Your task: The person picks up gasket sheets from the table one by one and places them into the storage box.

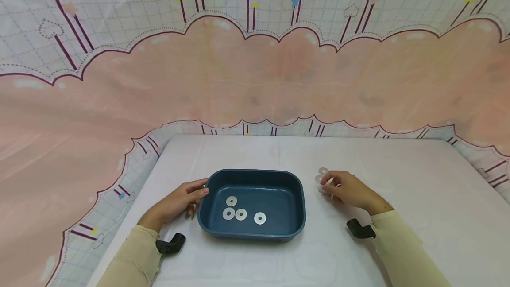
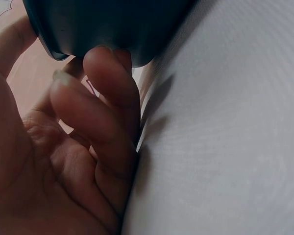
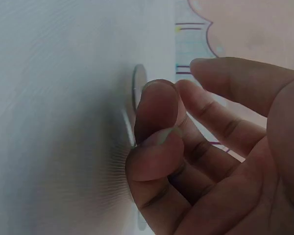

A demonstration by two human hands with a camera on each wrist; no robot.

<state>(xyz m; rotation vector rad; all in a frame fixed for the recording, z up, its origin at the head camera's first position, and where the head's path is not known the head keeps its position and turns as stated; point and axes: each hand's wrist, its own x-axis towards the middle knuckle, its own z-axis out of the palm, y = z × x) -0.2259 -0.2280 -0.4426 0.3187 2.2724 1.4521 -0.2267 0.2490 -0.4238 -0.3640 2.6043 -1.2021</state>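
Note:
A dark blue rectangular tray (image 1: 255,232) stands on the table, with several flat metal washers (image 1: 260,218) lying on its floor. My left hand (image 1: 181,201) holds the tray's left side, thumb and index finger at the rim. In the left wrist view, the other fingers (image 2: 112,78) curl close to the outer wall. To the right of the tray, my right hand (image 1: 345,188) is lowered over a small group of washers (image 1: 323,170), partly covering them. From the right wrist, one washer (image 3: 139,85) shows beyond the bent fingers, with the thumb held apart.
A white cloth covers the table (image 1: 247,265). Behind it hangs a patterned pink and white backdrop (image 1: 279,83), which also runs down the left side. Each wrist carries a black device (image 1: 170,244), just below the pale yellow sleeves.

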